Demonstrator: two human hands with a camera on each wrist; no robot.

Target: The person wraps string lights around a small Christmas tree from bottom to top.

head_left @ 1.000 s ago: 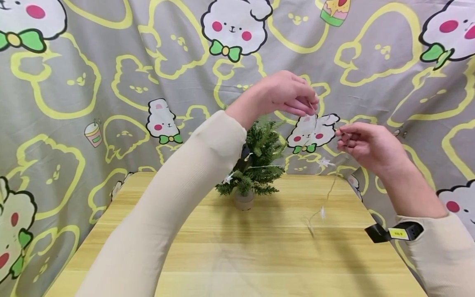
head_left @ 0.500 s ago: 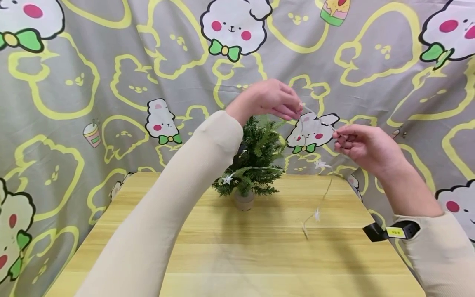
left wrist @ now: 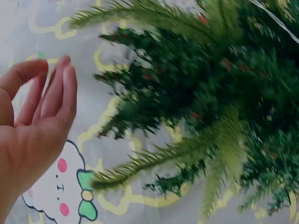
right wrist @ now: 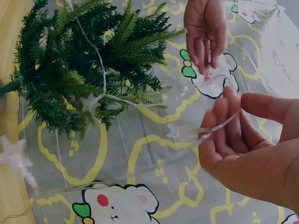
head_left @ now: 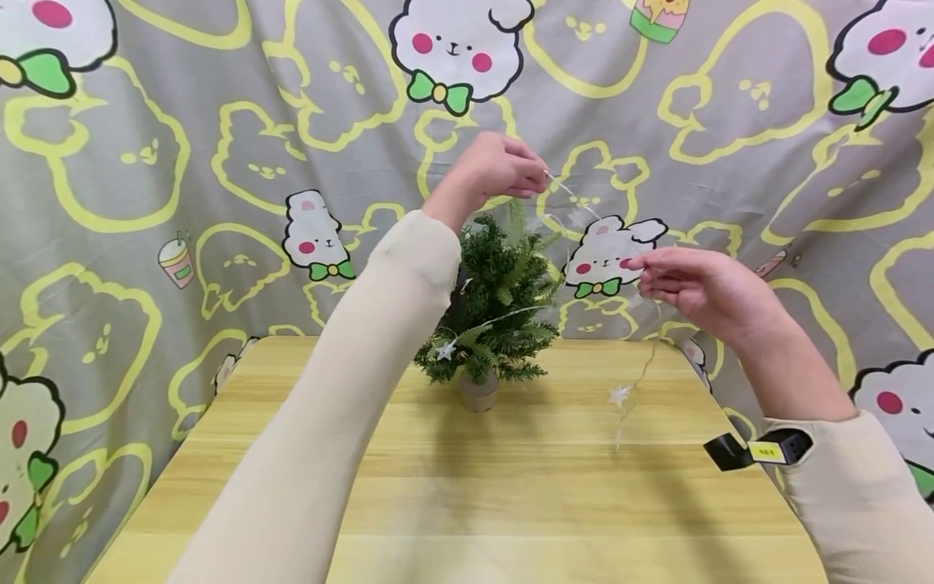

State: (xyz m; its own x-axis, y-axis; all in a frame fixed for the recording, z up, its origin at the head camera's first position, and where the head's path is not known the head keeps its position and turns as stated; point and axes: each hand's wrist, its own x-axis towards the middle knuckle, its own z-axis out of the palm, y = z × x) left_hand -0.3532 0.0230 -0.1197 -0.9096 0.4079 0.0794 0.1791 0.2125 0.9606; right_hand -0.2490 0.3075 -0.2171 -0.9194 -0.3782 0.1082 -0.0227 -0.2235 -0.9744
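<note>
A small artificial Christmas tree (head_left: pixel 503 284) stands in a pot (head_left: pixel 478 392) on the table. A star string light (head_left: pixel 620 395) with clear wire and white stars lies partly across its lower branches. My left hand (head_left: pixel 496 172) is above the treetop, pinching the wire at its fingertips; in the left wrist view that hand (left wrist: pixel 42 107) appears beside the tree's tip. To the right of the tree, my right hand (right wrist: pixel 247 135) pinches another stretch of wire between thumb and fingers, a star (right wrist: pixel 180 130) by its fingertips. Below it, a loose length dangles over the table.
The wooden table (head_left: pixel 438 503) reaches back to a grey cartoon-print curtain (head_left: pixel 350 89). A black device (head_left: pixel 759 450) with a yellow label is strapped at the right wrist, over a cream sleeve.
My left hand has moved left, and lately up, carrying wire from right of the tree to above its top. My right hand has shifted slightly left, and the hands are farther apart.
</note>
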